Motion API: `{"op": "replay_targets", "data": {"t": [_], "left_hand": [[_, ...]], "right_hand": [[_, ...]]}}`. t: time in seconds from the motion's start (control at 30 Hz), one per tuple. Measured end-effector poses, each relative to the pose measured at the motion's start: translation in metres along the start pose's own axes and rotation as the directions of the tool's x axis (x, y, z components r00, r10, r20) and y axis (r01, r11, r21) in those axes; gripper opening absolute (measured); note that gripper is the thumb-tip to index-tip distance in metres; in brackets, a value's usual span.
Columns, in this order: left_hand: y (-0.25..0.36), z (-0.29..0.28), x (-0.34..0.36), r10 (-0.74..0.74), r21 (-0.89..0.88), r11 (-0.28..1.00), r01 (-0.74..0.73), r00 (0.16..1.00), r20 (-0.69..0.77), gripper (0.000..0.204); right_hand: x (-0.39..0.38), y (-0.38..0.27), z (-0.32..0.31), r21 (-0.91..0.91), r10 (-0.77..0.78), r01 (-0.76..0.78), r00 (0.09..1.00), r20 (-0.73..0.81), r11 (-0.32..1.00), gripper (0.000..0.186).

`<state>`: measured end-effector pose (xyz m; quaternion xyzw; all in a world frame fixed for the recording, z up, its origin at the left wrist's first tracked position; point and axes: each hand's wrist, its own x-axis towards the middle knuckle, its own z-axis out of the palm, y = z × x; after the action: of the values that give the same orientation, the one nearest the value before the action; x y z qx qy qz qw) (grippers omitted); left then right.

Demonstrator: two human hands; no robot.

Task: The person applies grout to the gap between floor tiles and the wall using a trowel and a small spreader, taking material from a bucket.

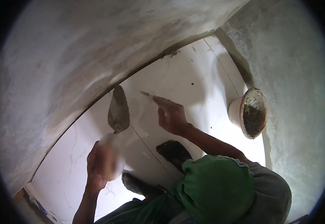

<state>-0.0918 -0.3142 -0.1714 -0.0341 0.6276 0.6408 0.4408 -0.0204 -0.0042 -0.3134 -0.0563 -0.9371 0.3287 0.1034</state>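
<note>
1. The masonry trowel [119, 108] is well to the left of the bucket [236, 111], over the marbled floor tiles [74, 156]; its leaf-shaped blade points away from the person.
2. The left hand [102, 160], farther left of the bucket than the blade and nearer the person, appears closed around the trowel's handle. Blur hides the handle and exact finger placement.
3. The right hand [173, 116], between the trowel and the bucket, is partly open, index finger extended and the others curled. Nothing shows in its grasp; its fingertip is near a dark smear [144, 93] on the tiles.
4. The trowel should feel light and rigid, its blade perhaps flexing slightly toward the tip. It looks hard to break, though its edge could scratch the tiles.
5. The handle is the best hold, close to the neck for control; the grey-coated blade would probably be gritty, and slippery if wet.
6. Inside the bucket, grey mortar-like material [254, 118] coats the wall.
</note>
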Motion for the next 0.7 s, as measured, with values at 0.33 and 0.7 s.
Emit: {"op": "replay_targets", "data": {"t": [0.33,0.7], "left_hand": [[-0.005,0.005,0.005,-0.159,0.002,0.987,0.162,0.969,0.189,0.032],[-0.016,0.005,0.002,-0.195,-0.139,0.965,0.223,0.961,0.194,0.047]], "right_hand": [[0.048,0.001,-0.032,0.927,0.275,-0.296,0.894,0.354,-0.231,0.031],[-0.007,0.040,-0.018,0.863,0.269,-0.500,0.824,0.498,-0.066,0.030]]}}
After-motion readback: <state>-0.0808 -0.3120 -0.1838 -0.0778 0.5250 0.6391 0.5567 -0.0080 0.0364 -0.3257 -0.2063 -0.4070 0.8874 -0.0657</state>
